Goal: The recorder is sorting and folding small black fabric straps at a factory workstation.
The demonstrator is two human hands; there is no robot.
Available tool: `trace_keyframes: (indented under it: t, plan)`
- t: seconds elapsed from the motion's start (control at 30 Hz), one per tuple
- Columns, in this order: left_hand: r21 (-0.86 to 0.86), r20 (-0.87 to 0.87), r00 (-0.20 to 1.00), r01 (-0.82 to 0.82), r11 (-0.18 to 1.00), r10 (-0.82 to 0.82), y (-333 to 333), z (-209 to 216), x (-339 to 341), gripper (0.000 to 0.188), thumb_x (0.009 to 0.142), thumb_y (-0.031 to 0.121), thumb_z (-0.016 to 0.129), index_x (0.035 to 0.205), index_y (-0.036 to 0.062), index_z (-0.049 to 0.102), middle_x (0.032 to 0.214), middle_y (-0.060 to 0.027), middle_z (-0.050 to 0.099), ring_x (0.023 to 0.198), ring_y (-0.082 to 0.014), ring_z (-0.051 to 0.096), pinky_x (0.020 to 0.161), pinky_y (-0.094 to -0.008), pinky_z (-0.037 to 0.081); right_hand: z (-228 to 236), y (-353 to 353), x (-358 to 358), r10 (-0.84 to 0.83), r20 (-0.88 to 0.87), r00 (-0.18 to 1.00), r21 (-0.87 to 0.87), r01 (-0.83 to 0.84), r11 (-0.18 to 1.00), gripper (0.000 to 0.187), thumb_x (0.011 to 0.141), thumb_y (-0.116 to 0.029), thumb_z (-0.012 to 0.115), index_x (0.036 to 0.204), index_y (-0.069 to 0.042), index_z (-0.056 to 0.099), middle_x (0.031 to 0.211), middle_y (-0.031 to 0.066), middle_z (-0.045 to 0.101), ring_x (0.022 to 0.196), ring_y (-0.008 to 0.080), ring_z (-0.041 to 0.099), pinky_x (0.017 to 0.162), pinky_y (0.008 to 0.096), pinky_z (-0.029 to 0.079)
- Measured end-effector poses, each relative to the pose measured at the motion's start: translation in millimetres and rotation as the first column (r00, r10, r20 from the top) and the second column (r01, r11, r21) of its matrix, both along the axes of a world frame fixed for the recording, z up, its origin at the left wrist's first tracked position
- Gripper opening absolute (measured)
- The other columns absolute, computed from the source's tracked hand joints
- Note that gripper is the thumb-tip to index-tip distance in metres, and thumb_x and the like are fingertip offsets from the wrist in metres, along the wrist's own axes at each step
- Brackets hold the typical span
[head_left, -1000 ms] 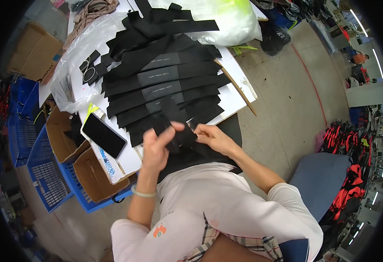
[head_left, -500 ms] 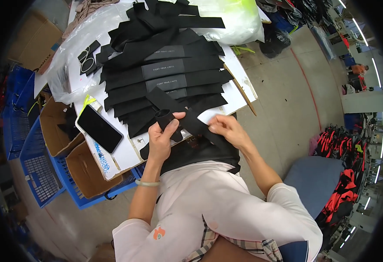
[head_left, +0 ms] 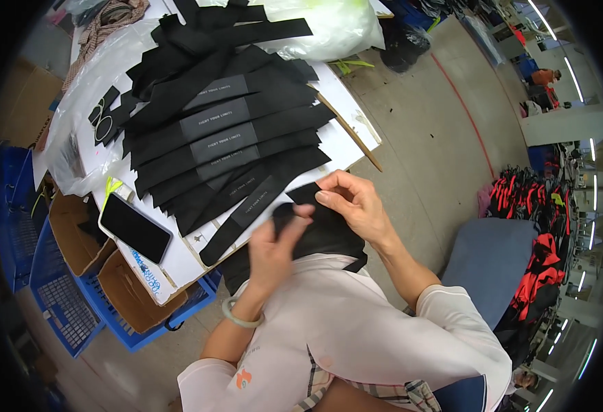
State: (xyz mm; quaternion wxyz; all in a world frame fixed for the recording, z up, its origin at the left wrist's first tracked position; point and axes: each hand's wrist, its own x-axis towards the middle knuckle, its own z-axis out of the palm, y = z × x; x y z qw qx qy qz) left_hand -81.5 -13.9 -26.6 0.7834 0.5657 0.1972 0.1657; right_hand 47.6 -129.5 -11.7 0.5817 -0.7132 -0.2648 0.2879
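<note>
Over my lap, close to the table's front edge, my right hand [head_left: 358,209] pinches the end of a black fabric strip [head_left: 305,193] between thumb and fingers. My left hand [head_left: 272,253], smeared by motion, closes around a dark length of strip [head_left: 283,216] that stands up between its thumb and fingers. Whether both hands hold the same strip I cannot tell. Just beyond them, a black strip with a grey printed patch [head_left: 253,204] lies slantwise along the table edge. Behind it spreads a fanned stack of similar black strips [head_left: 171,141].
A phone [head_left: 137,228] lies at the white table's [head_left: 202,237] left front corner. Thread snips [head_left: 102,122] rest near clear plastic sheeting. A wooden stick [head_left: 349,132] overhangs the right edge. Blue crates [head_left: 68,302] and cardboard boxes stand left; a grey padded surface [head_left: 490,264] is at right.
The view has shifted, moving the table left and down. The white piece by my right hand no longer shows. My hands have changed position, and a patched strip now shows along the table edge.
</note>
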Motion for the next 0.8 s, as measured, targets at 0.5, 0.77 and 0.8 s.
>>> trace_keyframes:
  t: [0.5,0.77,0.8]
  plan:
    - [-0.341,-0.205,0.979,-0.088,0.936,0.017,38.6,8.4,14.8,0.013,0.087,0.010,0.058,0.088,-0.0030,0.058,0.068,-0.0079,0.060,0.051,-0.0116,0.056,0.048,-0.0220,0.046,3.2,14.9,-12.4,0.152,0.646,0.748,-0.047,-0.160,0.986,0.031,0.066,-0.010,0.076,0.090,0.000,0.059,0.098,0.0148,0.059,0.085,0.0311,0.061,0.071,0.0365,0.051]
    - [-0.653,-0.141,0.988,-0.043,0.756,-0.066,49.0,7.3,14.0,0.013,0.089,0.011,0.059,0.092,-0.0008,0.056,0.082,-0.0106,0.062,0.065,-0.0159,0.062,0.059,-0.0280,0.054,11.6,23.6,-7.9,0.086,0.749,0.657,0.012,-0.143,0.990,0.024,0.065,-0.006,0.076,0.085,0.002,0.064,0.092,0.0145,0.063,0.076,0.0270,0.061,0.064,0.0317,0.049]
    - [-0.652,-0.142,0.988,-0.045,0.757,-0.064,48.3,8.8,14.4,0.013,0.089,0.011,0.059,0.092,-0.0008,0.056,0.082,-0.0106,0.062,0.065,-0.0159,0.062,0.059,-0.0280,0.054,11.6,22.9,-6.0,0.031,0.764,0.644,0.061,-0.119,0.991,0.020,0.065,-0.005,0.075,0.081,0.002,0.065,0.088,0.0141,0.063,0.072,0.0258,0.061,0.061,0.0307,0.048]
